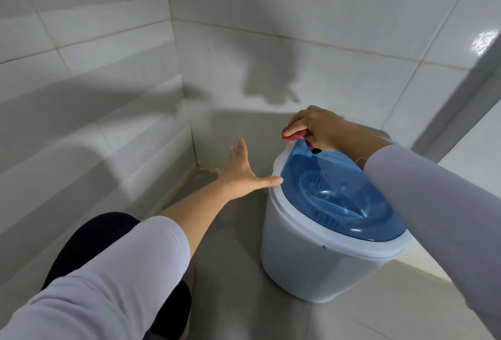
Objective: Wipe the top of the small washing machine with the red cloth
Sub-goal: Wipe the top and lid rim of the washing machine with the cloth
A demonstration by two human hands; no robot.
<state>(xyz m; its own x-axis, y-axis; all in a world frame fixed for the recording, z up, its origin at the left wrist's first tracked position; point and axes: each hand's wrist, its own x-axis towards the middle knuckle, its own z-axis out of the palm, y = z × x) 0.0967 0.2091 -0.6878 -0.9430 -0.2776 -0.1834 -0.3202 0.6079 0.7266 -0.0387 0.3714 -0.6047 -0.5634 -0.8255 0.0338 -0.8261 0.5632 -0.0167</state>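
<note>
Here the right hand [315, 128] pinches the red cloth [294, 133] at the far rim of the small washing machine [311, 253], so nearly the whole blue lid [339, 193] lies nearer the person than the cloth. The left hand [245, 171], fingers spread and holding nothing, touches the rim's left side with its thumb.
</note>
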